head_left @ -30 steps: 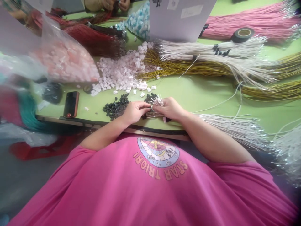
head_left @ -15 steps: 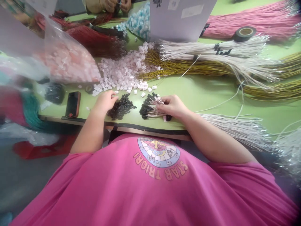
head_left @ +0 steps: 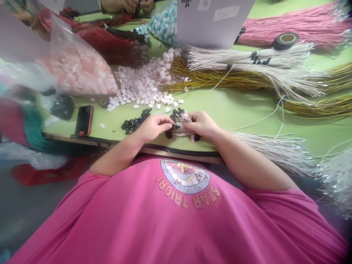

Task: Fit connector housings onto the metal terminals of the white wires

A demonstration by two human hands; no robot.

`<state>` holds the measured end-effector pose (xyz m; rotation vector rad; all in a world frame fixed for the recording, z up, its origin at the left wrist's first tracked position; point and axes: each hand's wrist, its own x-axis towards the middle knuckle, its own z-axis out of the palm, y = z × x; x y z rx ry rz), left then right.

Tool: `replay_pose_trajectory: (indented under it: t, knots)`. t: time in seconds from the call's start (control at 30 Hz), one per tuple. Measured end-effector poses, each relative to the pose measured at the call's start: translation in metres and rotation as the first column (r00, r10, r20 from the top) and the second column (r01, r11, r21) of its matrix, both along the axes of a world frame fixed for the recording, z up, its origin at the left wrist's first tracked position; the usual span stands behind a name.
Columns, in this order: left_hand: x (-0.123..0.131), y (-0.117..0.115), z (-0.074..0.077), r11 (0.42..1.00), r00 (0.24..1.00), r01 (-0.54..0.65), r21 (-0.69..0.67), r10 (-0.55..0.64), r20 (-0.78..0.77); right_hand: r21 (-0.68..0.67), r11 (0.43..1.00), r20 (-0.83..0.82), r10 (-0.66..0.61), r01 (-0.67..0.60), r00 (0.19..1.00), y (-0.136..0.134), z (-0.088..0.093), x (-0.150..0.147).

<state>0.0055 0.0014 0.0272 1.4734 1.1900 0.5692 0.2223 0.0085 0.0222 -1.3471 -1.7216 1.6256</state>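
White wires (head_left: 184, 127) are gripped near their ends by the right hand (head_left: 202, 124), low over the near edge of a green surface (head_left: 247, 106), in front of the pink shirt (head_left: 176, 223). At their left end, small black pieces (head_left: 177, 113) are bunched together. Toward these the left hand (head_left: 155, 127) is turned, its thumb and forefinger brought close to each other; whether a piece is pinched between them cannot be told. Beside that hand, on its far left, a heap of loose black pieces (head_left: 134, 124) is partly covered by the fingers and wrist.

Farther left, a phone (head_left: 84, 120) is laid near the edge. Beyond the black heap, white pieces (head_left: 143, 82) are spread in a larger pile, flanked on the left by a clear bag (head_left: 82, 71) filled with pinkish ones. On the right of the pile, olive-yellow wires (head_left: 242, 80) are overlapped by a taped white bundle (head_left: 247, 57). Behind it, a roll of tape (head_left: 286, 39) is set beside pink wires (head_left: 297, 24). At the far edge, a co-worker's hands (head_left: 132, 5) are partly seen.
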Motion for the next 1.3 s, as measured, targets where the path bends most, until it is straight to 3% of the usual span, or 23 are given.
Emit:
replay_pose_trajectory:
  t: [0.2, 0.53, 0.97, 1.3]
  knots:
    - [0.018, 0.002, -0.025, 0.986, 0.981, -0.136, -0.099, 0.148, 0.127, 0.106, 0.994, 0.017, 0.02, -0.022, 1.0, 0.001, 0.0, 0.0]
    - [0.021, -0.001, -0.015, 0.984, 0.982, -0.17, -0.061, 0.174, 0.078, 0.063, 0.998, 0.028, 0.018, -0.02, 0.999, -0.001, 0.0, -0.002]
    - [0.022, -0.001, -0.015, 0.979, 0.978, -0.199, -0.037, 0.201, 0.051, 0.092, 0.996, 0.068, 0.015, -0.021, 0.998, 0.0, -0.002, -0.002]
    - [0.023, -0.003, -0.022, 0.99, 0.991, -0.134, 0.035, 0.135, -0.018, 0.167, 0.986, 0.097, 0.0, -0.016, 0.995, -0.001, -0.006, -0.001]
